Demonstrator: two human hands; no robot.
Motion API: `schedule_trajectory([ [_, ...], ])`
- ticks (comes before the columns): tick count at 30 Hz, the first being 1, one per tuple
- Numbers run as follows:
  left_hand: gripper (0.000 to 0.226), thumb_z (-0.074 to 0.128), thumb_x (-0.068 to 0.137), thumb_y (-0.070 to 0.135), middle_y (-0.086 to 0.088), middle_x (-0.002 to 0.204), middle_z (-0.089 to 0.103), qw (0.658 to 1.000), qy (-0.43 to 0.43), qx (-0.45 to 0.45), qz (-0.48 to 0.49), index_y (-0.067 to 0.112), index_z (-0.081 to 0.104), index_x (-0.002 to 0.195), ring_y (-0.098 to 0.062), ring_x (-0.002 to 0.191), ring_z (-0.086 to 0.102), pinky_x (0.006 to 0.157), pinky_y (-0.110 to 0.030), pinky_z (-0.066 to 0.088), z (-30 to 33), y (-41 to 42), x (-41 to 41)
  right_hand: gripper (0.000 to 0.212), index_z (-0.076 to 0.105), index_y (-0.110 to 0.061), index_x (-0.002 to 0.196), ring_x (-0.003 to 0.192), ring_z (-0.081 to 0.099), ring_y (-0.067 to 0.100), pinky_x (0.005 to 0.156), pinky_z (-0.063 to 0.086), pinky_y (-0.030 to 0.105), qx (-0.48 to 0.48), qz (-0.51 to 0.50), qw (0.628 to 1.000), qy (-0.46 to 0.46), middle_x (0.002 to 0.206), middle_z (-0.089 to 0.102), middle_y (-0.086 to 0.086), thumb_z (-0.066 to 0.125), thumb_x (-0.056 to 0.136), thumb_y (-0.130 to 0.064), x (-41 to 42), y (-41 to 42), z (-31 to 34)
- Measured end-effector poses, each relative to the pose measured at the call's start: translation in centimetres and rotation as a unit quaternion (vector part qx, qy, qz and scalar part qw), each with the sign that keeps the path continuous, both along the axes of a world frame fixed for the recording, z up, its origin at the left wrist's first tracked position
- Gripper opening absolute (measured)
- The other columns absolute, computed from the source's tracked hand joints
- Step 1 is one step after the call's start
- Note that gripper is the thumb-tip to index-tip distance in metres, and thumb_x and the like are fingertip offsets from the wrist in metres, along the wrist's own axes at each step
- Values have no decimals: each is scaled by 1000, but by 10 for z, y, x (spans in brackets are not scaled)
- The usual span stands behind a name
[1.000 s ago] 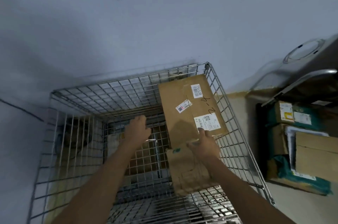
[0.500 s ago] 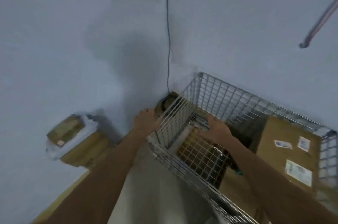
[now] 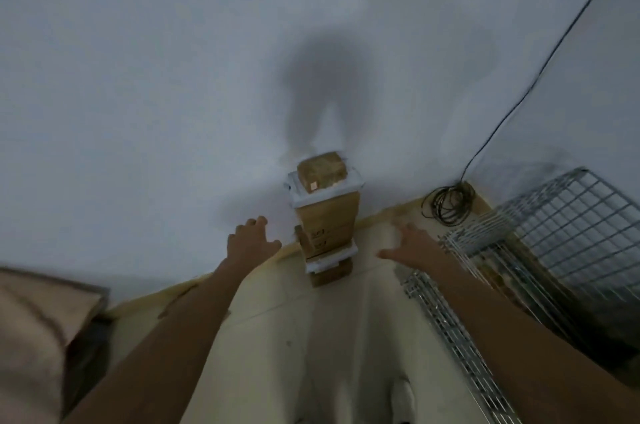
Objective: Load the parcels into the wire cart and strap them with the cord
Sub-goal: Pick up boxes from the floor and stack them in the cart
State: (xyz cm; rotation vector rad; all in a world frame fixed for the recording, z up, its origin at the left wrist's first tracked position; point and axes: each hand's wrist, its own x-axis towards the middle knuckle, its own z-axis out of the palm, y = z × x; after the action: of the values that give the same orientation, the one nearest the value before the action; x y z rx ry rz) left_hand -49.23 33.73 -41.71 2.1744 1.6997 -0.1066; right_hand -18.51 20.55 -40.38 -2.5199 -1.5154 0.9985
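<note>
Presently, item by item:

Step in hand: fetching the next parcel; by my judgement the loading is only partly done and the strapping not begun.

Left hand: empty, fingers spread, palm turned toward the wall, just left of the stack and apart from it.

Right hand: empty, fingers and thumb splayed, hovering over the floor; the stack lies to its left, the cart close on its right.

Stack of parcels: between the two hands and a little beyond them, against the wall; brown boxes with white flat packets sandwiched among them, a small brown box on top. Blurred, so the count is not clear.

Wire cart: right of the right hand, near the forearm; brown cardboard shows dimly through the mesh, so some load seems to be inside.

Coiled cord: dark loops on the floor by the wall, beyond the right hand, between stack and cart; one strand runs up the wall. Whether this is the strapping cord I cannot tell.

Brown box, near left: well behind the left hand, blurred, at the edge of view.

Next move calls for: both hands closing on opposite sides of the stack's upper pieces, gripping level, since the mixed sizes look liable to slide.
</note>
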Motion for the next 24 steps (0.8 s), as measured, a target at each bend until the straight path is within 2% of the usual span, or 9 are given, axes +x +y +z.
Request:
schedule_trajectory([
  [4,67,61,82,52,-8,132,51,999,-36,-20,17,17,43,136,-31,117,51,93,-42,42,-13,8,-3,104,13,-27,155,142,27,35,113,29,47,-6,15,1000,-4,159,19,11,70,75,-64,-5,29,3],
  [8,72,61,80,61,-11,132,48,989,-104,-80,71,18,41,135,-33,122,48,97,-45,43,-21,20,13,102,21,-21,153,140,33,31,109,34,43,31,-24,996,75,155,28,11,76,73,-55,5,68,4],
  [11,90,58,69,72,-11,136,45,974,-148,-136,104,18,38,137,-32,124,47,100,-44,42,-29,34,33,101,22,-18,151,137,36,32,106,38,43,28,-74,987,137,154,30,14,72,74,-58,18,109,-8],
  [16,89,63,76,67,-15,135,43,958,-185,-151,157,12,35,140,-31,117,53,97,-45,47,-52,92,74,99,22,-20,151,134,40,33,98,40,38,13,-110,976,189,152,33,14,69,75,-63,51,191,-47],
  [20,94,65,74,67,-17,134,42,944,-198,-163,206,9,32,141,-30,114,55,94,-40,49,-76,144,106,103,18,-21,152,137,37,34,105,38,42,-11,-115,970,216,156,27,13,67,74,-67,74,255,-81],
  [22,97,65,74,67,-18,136,39,932,-204,-175,244,7,30,142,-31,120,50,93,-37,46,-94,165,116,109,16,-23,153,139,35,33,107,37,41,-22,-115,966,230,158,23,11,67,70,-71,78,283,-96],
  [24,97,65,76,64,-19,136,38,910,-216,-196,296,4,28,142,-30,121,48,86,-31,41,-112,181,124,129,15,-25,153,139,35,32,109,36,43,-29,-133,960,244,158,23,10,67,51,-84,81,307,-116],
])
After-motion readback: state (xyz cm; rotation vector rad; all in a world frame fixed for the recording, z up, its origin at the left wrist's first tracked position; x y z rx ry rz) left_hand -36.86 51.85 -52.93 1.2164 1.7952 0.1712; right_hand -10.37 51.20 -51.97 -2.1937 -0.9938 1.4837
